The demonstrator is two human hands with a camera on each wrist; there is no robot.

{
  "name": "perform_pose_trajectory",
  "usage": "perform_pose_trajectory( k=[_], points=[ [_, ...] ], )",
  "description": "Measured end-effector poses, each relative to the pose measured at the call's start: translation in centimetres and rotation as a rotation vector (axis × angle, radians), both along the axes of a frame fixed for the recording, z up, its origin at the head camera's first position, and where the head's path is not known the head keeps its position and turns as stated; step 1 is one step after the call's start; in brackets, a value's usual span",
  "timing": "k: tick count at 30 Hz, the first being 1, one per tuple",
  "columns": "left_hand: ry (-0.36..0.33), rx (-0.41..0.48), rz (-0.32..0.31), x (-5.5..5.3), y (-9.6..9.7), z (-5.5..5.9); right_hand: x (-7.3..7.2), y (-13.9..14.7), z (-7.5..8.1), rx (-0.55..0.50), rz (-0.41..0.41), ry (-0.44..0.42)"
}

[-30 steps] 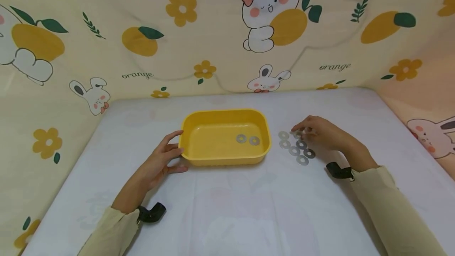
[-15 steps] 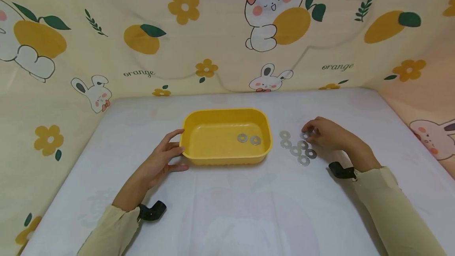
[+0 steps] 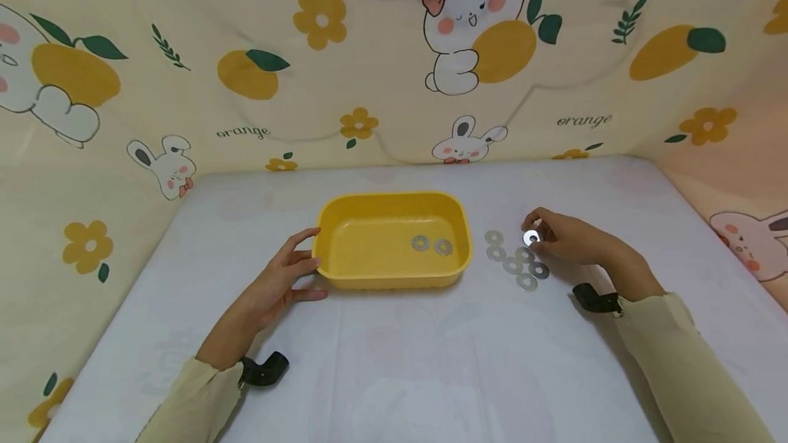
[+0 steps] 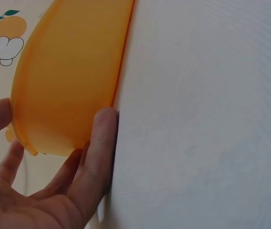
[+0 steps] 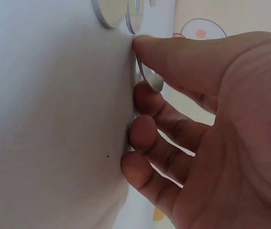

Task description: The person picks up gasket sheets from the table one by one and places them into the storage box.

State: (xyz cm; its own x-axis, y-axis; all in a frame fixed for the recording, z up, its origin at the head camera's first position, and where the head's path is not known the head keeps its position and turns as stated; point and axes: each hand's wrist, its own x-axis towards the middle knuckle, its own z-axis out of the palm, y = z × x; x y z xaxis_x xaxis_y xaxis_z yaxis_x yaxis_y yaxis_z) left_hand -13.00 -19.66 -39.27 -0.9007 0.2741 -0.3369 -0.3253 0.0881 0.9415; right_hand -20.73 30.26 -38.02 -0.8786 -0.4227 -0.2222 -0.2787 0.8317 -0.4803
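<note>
My left hand [image 3: 271,286] rests at the left end of a yellow plastic tray [image 3: 394,279], fingers spread. In the left wrist view, fingertips touch the rim and end wall of the tray [image 4: 68,71]. My right hand [image 3: 575,241] pinches a flat metal washer [image 3: 527,236] between thumb and fingers, to the right of the tray. The right wrist view shows this washer [image 5: 154,82] tilted up near the white surface, partly hidden by the thumb. Several loose washers [image 3: 506,268] lie flat in a cluster beside that hand. Two washers [image 3: 438,248] lie inside the tray at its right.
A white cloth [image 3: 394,361] covers the table. Behind and at both sides hangs a cream cloth [image 3: 382,74] printed with rabbits and oranges. A black wrist camera [image 3: 265,369] sits on the left wrist, and another black camera [image 3: 596,298] on the right.
My right hand has shifted slightly right, and the washer it pinches has come off the cluster and tilted, now showing brightly. The left hand stays at the tray.
</note>
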Motion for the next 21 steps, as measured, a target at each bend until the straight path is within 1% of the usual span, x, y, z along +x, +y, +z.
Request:
perform_pose_trajectory(
  k=[6,14,16,21],
  points=[
    [0.004,0.001,-0.006,0.1,0.0,-0.2,0.1,0.5,-0.1,0.049,-0.007,-0.033],
    [0.002,-0.001,0.000,0.1,0.0,-0.2,0.0,1.1,0.0,0.056,0.011,0.045],
    [0.006,0.001,0.000,0.0,0.0,-0.1,-0.1,1.1,0.1,0.053,0.010,0.052],
    [0.009,0.007,-0.004,0.0,0.0,-0.1,-0.1,0.9,0.3,0.051,-0.008,0.033]
  ],
)
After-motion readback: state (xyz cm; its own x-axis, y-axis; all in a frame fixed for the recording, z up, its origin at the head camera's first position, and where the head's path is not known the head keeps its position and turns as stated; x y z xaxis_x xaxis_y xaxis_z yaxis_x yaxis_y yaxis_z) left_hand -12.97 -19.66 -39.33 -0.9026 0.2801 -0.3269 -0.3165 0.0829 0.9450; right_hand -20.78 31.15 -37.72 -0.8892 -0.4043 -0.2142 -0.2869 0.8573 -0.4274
